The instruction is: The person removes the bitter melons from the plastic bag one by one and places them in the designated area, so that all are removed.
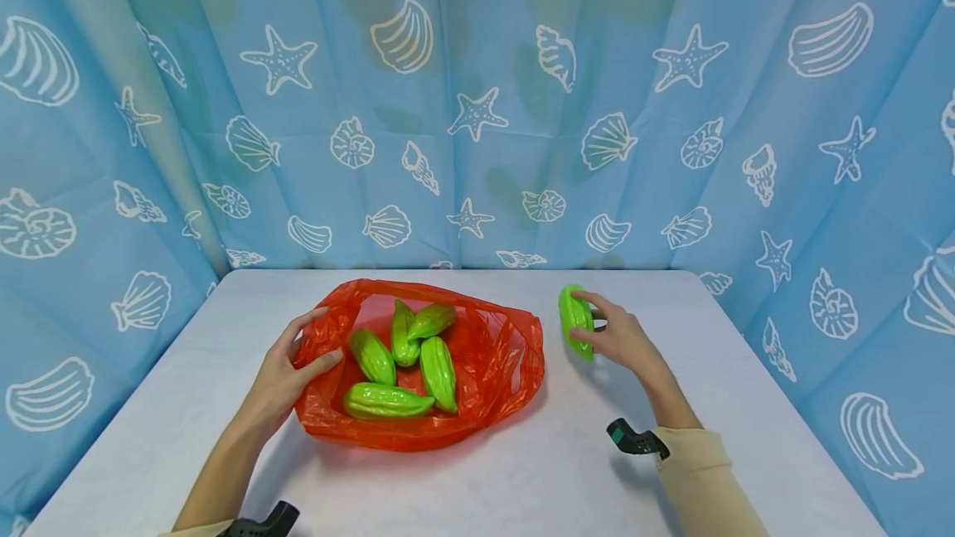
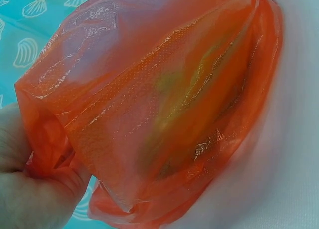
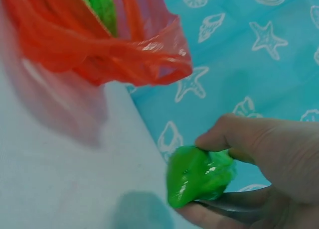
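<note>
An open red plastic bag (image 1: 418, 437) sits on the white table with its mouth wide. Several glossy green ridged bitter melons (image 1: 438, 373) lie inside it. My left hand (image 1: 278, 373) grips the bag's left rim between thumb and fingers, and in the left wrist view the thin film (image 2: 119, 109) bunches at the thumb. To the right of the bag, my right hand (image 1: 625, 341) pinches one more green bitter melon (image 1: 575, 321) between thumb and fingers. In the right wrist view this bitter melon (image 3: 197, 174) is seen end-on, clear of the bag's edge.
White cloth covers the table (image 1: 477, 491). A blue curtain (image 1: 462, 147) with white shell and starfish prints hangs along the back and both sides. Dark wrist cameras (image 1: 637, 438) are strapped above both hands.
</note>
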`<state>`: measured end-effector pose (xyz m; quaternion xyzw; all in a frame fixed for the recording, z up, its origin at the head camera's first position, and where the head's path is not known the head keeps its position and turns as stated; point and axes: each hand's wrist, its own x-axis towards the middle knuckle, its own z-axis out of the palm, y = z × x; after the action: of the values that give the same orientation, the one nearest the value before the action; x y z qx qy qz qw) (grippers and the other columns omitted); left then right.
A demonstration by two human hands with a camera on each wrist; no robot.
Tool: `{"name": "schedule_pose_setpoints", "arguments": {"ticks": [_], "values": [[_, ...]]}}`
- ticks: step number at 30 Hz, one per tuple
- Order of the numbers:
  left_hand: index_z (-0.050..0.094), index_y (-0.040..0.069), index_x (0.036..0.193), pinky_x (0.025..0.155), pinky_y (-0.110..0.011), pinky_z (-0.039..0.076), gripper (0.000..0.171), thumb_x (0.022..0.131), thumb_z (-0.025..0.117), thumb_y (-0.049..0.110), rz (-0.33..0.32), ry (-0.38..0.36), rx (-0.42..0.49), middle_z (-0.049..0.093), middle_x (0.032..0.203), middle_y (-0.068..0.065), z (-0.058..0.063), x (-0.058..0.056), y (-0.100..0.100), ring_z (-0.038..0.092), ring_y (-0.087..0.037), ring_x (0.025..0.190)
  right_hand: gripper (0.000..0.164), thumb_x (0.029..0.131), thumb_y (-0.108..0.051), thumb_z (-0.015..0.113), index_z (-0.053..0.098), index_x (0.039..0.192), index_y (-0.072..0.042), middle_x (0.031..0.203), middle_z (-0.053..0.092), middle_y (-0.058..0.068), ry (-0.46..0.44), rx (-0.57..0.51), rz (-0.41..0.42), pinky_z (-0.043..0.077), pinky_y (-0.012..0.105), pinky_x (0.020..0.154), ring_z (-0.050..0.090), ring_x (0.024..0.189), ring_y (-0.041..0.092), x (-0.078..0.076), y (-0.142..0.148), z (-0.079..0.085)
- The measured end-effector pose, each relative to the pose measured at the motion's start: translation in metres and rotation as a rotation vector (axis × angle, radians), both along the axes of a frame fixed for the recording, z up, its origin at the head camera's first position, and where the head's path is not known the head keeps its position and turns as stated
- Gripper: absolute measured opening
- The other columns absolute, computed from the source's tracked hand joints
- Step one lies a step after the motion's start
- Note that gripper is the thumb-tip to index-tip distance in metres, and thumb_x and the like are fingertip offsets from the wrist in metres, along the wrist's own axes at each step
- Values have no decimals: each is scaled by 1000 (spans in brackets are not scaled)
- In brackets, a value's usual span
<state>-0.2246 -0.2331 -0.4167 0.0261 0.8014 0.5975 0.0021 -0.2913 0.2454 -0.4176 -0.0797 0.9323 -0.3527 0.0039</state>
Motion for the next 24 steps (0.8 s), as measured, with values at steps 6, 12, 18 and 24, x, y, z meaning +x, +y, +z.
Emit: {"name": "schedule_pose_setpoints", "arguments": {"ticks": [6,12,18,24], "values": [[24,33,153,85,-33,59,80,89,72,30,1,1,-1,39,154,-9,0,0,0,49,-34,131,63,92,-24,67,41,149,-16,136,54,30,64,-14,-46,61,40,78,58,120,45,-4,0,-10],[24,33,153,86,-33,59,80,89,72,31,1,0,-3,40,153,-10,0,0,-1,49,-34,131,61,93,-24,66,42,149,-14,139,52,30,67,-16,-57,60,43,84,56,123,45,-8,1,-19],[24,32,153,85,-33,59,79,90,71,30,2,-2,-5,39,153,-10,0,0,-1,48,-35,132,60,93,-25,67,44,148,-14,140,52,29,74,-26,-76,59,45,86,55,125,45,-12,2,-28],[24,32,153,85,-33,59,79,90,71,30,3,-1,-3,39,153,-10,0,0,0,49,-34,132,59,94,-25,65,44,148,-13,139,52,29,74,-22,-89,59,45,86,56,123,45,-14,3,-32]]}}
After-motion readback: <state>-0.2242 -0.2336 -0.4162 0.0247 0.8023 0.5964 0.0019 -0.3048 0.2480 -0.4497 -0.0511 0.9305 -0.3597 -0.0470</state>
